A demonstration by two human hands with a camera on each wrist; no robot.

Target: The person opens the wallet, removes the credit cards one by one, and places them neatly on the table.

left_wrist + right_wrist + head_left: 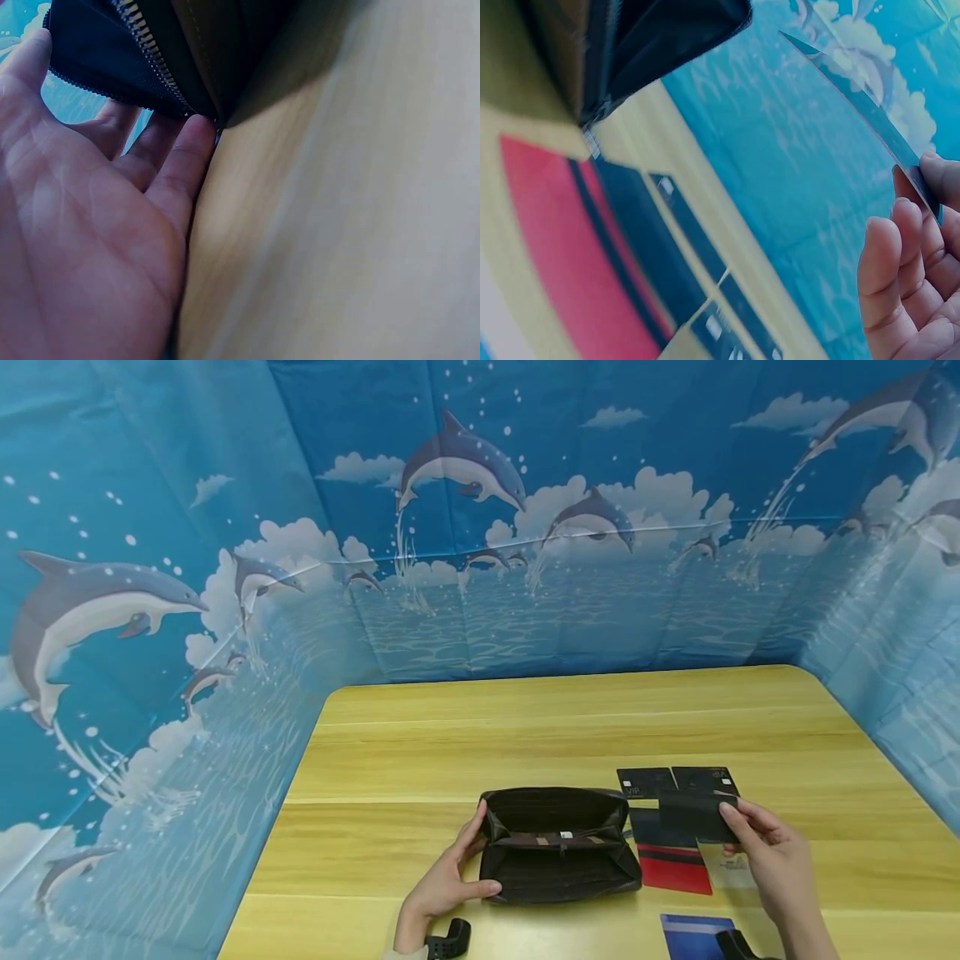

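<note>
A black zip-around wallet (pixel 562 889) lies spread wide on the table, its inner pockets facing up. My left hand (pixel 447 875) grips its left end, thumb at the near edge and fingers at the far one; the zipper teeth (pixel 142 45) show close by in the left wrist view. Between thumb and fingers, my right hand (pixel 776 852) pinches a dark card (pixel 693 816) just right of the wallet. In the right wrist view this card (pixel 855 97) appears nearly edge-on, raised over the cards on the table.
Two black cards (pixel 645 782) lie behind the held card. Beneath and nearer are a dark card (pixel 648 828), a red striped card (pixel 675 870) and a pale card (pixel 731 875). A blue card (pixel 693 939) lies near the front. Dolphin-print curtains (pixel 480 610) surround the wooden table (pixel 375 760).
</note>
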